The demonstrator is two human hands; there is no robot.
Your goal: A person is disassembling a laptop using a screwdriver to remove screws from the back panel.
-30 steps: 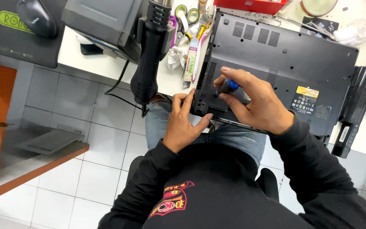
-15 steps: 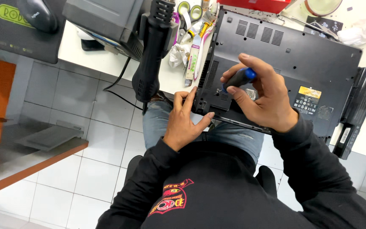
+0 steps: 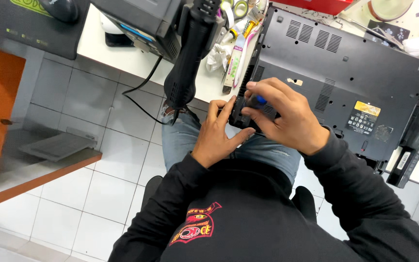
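Laptop (image 3: 345, 73), matte black plastic, lies underside up on our white table (image 3: 122, 58), its near corner over our lap. Our right hand (image 3: 287, 121) closes its grip on a blue-tipped screwdriver (image 3: 258, 100), mostly hidden. Our left hand (image 3: 217, 133) steadies the corner, fingers pressed flat. A yellow-topped label (image 3: 364, 116) sits near the right edge.

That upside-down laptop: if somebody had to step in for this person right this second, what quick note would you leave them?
Right hand: fingers closed round a small blue-tipped screwdriver, tip down at the near left corner of the laptop.
Left hand: empty, fingers steadying that same corner from the side.
Laptop: upside down on the white bench, near edge overhanging the lap, bottom cover still on.
Nearby: heat gun hanging at the bench edge, long black battery lying to the right.
Done: battery looks removed.
Left: this corner screw; I cannot tell which other screws are out.
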